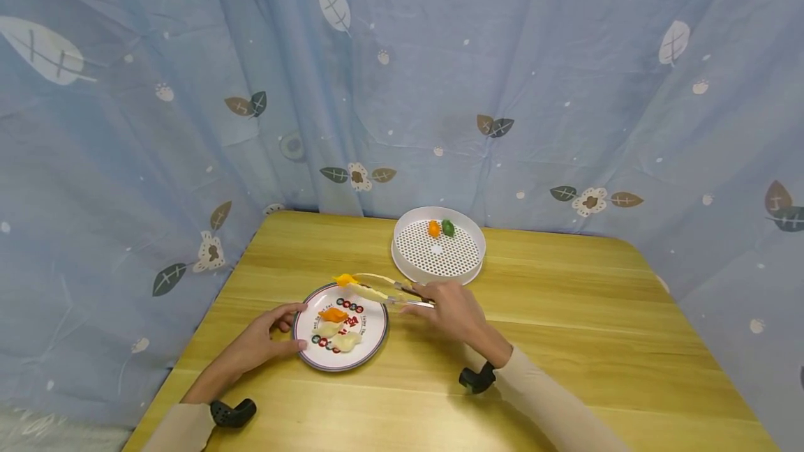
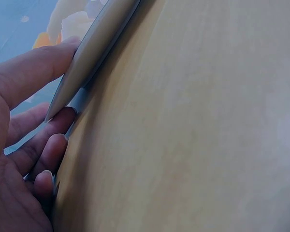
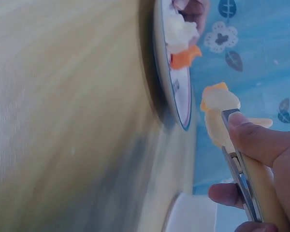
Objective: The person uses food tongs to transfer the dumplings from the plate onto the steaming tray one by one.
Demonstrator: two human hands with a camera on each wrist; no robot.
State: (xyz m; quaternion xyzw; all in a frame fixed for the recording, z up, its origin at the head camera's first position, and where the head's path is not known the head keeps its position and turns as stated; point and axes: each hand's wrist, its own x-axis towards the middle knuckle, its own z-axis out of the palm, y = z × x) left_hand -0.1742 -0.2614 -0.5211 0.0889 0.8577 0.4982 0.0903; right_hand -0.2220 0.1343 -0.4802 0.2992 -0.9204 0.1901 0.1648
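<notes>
A white plate (image 1: 375, 332) with a dark rim and red print lies at the table's left. My left hand (image 1: 260, 342) pinches its left edge, thumb on the rim and fingers beneath. On the plate lie an orange dumpling-shaped piece (image 1: 333, 314) and two pale dumpling-shaped pieces (image 1: 347, 342). My right hand (image 1: 453, 309) holds metal tongs with cream tips (image 1: 369, 292), which reach over the plate's far edge. A yellow dumpling-shaped piece (image 1: 345, 280) is at the tips, above the plate. In the right wrist view the tips (image 3: 215, 128) partly hide that piece.
Behind my right hand stands a white round steamer tray (image 1: 402, 265) with a perforated base. An orange piece (image 1: 434, 229) and a green piece (image 1: 448, 228) sit in it. The wooden table (image 1: 565, 340) ends at a blue patterned curtain (image 1: 433, 89).
</notes>
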